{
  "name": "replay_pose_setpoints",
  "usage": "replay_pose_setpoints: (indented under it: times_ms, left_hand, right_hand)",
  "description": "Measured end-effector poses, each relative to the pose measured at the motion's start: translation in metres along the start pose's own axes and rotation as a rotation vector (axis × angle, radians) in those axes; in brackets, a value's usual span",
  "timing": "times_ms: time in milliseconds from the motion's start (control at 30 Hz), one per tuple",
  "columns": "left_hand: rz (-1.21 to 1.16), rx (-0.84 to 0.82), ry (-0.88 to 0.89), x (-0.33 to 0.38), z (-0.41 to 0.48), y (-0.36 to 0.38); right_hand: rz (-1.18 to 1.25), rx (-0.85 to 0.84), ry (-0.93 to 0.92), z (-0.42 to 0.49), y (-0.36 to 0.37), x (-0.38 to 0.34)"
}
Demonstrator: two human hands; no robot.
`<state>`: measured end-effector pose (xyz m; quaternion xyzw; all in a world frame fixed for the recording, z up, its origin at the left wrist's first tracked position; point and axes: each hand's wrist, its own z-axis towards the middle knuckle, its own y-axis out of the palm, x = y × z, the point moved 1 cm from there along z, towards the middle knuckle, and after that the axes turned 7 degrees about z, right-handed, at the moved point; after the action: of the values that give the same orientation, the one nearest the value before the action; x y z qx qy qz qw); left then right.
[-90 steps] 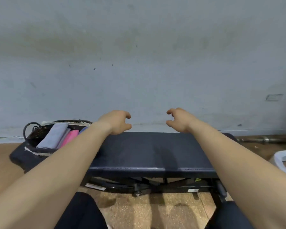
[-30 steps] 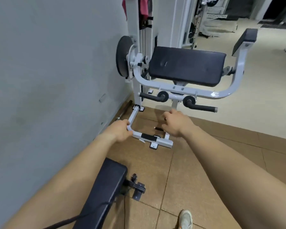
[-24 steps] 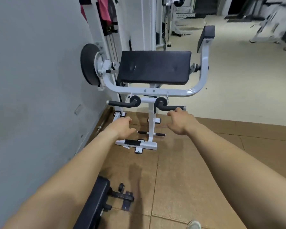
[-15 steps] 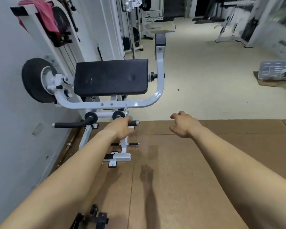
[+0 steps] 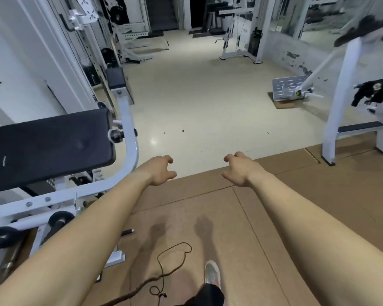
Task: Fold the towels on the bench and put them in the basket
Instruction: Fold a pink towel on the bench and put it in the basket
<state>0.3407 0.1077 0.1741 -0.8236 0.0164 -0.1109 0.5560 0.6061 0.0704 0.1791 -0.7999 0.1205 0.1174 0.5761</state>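
At far left a black pad [image 5: 47,149] sits on a white frame [image 5: 128,138], its long axis running left to right and tilted slightly up toward the right. Below it two black-capped rollers [image 5: 60,219] stick out from the frame's lower bar. No towel, bench or basket shows in this view, so which way any towel points cannot be told.

The left hand [image 5: 160,171] is held out in the air just right of the frame's curved tube, fingers loosely curled and parted, gripping nothing. A thin dark cord [image 5: 175,252] loops on the brown mat [image 5: 263,228] below, beside a grey shoe [image 5: 212,274] pointing forward.

The right hand [image 5: 239,171] hangs level with the left, a gap between them, also loosely curled and empty. Both reach over the line where the mat meets the pale floor [image 5: 197,96].

At right a white post [image 5: 338,102] stands on the mat's edge; something dark, perhaps a garment [image 5: 374,90], is draped beside it.
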Motion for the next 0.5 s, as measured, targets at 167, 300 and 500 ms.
replay_pose_setpoints:
  times_ms: [167,300,500]
  left_hand:
    - [-0.055,-0.010,0.042,0.038,0.125,-0.017]
    - [-0.103,-0.055,0.043,0.062,0.219,-0.033]
    - [-0.145,-0.078,0.015,0.075,0.327,-0.063]
  right_hand:
    - [-0.020,-0.015,0.075,0.090,-0.043,0.062]
    - [-0.030,-0.044,0.111,0.172,-0.083,0.091]
    - [-0.083,-0.075,0.037,0.292,-0.126,0.100]
